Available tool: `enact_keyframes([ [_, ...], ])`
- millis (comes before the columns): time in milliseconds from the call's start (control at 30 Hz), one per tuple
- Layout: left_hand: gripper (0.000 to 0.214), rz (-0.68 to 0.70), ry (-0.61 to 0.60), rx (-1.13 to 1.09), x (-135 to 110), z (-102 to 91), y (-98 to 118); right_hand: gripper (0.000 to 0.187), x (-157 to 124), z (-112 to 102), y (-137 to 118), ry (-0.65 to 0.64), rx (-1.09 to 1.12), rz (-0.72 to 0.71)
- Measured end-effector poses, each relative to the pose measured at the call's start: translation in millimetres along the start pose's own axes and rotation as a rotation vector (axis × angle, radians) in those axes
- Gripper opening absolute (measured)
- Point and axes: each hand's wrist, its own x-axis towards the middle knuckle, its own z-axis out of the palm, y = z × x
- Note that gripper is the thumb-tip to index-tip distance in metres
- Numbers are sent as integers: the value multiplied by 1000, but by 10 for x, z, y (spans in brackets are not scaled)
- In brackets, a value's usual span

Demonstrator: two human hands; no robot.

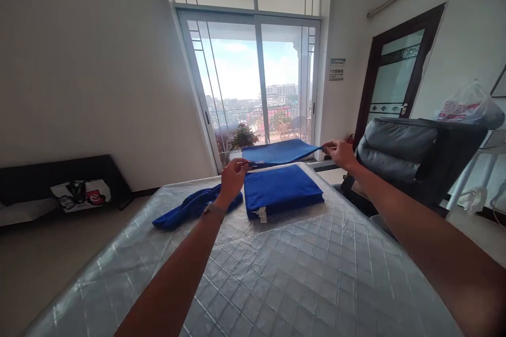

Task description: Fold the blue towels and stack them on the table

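Note:
Between my two hands a folded blue cloth [280, 151] is stretched out just above a stack. My left hand [233, 178] pinches its near left corner, and my right hand [340, 154] pinches the near right corner. Directly below lies a neat stack of folded blue cloths [282, 187], with white tags hanging from its near left edge. To the left, partly behind my left wrist, rests a crumpled blue cloth [185, 210]. All of it lies on a plastic-wrapped mattress [292, 263] with a quilted diamond pattern.
A black leather recliner [399, 152] stands to the right, near a plastic bag [470, 105]. Sliding glass doors [256, 79] are beyond the mattress, with a potted plant [243, 137] by them. On the left, a printed bag [81, 195] leans on a dark panel [114, 174].

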Motion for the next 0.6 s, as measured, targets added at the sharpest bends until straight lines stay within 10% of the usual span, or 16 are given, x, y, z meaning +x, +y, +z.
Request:
enact_keyframes([
  [200,17,89,-282,422,-914,147,-1169,16,-1030,1032,867,-113,-91,95],
  [600,23,313,-301,694,-999,37,-1181,29,-1207,1048,1017,-75,-121,-141],
])
